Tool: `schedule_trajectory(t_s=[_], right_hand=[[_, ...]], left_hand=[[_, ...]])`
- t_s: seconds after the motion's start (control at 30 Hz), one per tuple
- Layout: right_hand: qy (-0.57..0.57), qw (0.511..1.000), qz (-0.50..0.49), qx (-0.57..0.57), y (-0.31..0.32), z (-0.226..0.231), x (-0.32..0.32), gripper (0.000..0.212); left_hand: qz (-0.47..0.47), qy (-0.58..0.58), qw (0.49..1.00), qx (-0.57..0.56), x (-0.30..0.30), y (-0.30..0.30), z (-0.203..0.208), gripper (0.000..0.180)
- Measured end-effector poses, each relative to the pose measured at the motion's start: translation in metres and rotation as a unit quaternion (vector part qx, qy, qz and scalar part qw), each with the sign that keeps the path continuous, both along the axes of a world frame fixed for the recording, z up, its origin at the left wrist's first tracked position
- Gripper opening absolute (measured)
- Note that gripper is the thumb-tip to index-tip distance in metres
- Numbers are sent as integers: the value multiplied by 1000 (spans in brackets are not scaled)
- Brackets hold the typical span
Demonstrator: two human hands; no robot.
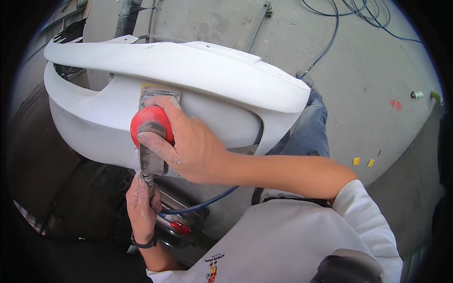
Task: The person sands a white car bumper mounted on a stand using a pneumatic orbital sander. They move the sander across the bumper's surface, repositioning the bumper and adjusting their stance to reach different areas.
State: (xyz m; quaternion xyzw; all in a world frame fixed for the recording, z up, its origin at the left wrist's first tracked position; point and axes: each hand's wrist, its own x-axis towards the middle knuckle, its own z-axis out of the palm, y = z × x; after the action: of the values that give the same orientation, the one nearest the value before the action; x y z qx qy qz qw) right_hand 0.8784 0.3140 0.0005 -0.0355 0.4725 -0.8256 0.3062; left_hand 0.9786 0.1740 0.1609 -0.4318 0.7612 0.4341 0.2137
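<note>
A large white car bumper lies across the upper middle of the view. A pneumatic sander with a red round knob and a grey dusty body presses its pad against the bumper's lower face. My right hand is wrapped over the red knob from the right. My left hand grips the sander's rear end, where the air fitting and a dark blue hose join it. A black band sits on my left wrist.
The blue air hose runs over the concrete floor at the top right. My leg in jeans stands by the bumper's right end. A small can and yellow scraps lie on the floor at the right. A dark metal stand sits under the bumper.
</note>
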Motion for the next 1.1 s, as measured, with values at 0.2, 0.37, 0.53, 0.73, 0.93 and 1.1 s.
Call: schedule_trajectory(t_s=[0.2, 0.37, 0.53, 0.73, 0.93, 1.1], right_hand=[[17, 998, -44, -45, -72, 28, -41, 48], [8, 999, -32, -41, -73, 27, -33, 52], [15, 998, -39, -44, -9, -8, 20, 54], [-61, 998, -29, 7, 62, -55, 86, 59], [-194, 980, -29, 17, 95, -74, 118, 61], [-176, 984, -17, 8, 90, -75, 147, 61]], left_hand=[[-15, 6, 999, -39, -50, -72, 37, 39], [-36, -43, 998, -19, -54, -83, 44, 41], [-77, -90, 992, 36, -24, -33, 21, 44], [-63, -129, 987, 65, 23, 28, -46, 50], [-130, -108, 985, 25, 55, 61, -98, 46], [-150, -98, 983, -29, 87, 61, -96, 43]])
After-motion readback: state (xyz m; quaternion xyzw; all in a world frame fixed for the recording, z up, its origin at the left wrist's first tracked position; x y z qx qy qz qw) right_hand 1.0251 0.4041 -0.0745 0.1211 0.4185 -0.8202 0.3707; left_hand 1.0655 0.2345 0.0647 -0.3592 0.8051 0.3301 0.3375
